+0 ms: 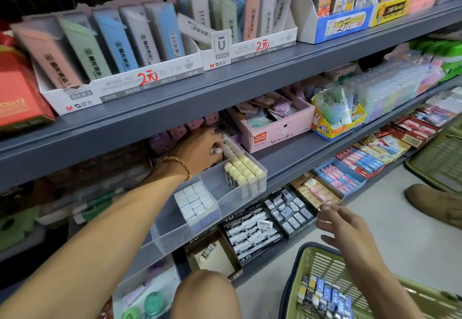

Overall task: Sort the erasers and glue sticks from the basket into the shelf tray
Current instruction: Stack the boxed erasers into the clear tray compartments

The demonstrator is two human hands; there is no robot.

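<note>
Left hand (200, 148) grips a small white item (217, 151) at the back of the clear tray (195, 228); right hand (342, 226) is relaxed, fingers spread, holding nothing.

Tray sits on the middle shelf, projecting past its front edge. Its near compartment holds a block of white erasers (196, 202); the compartment behind holds rows of cream-capped sticks (243, 168), just beside the left fingers. Right hand hovers right of the tray, above the green basket (312, 258) on the floor. Wrapped blue-and-white erasers (325, 296) lie in the basket, well apart from the tray. A pink box (277, 131) stands right of the tray.
</note>
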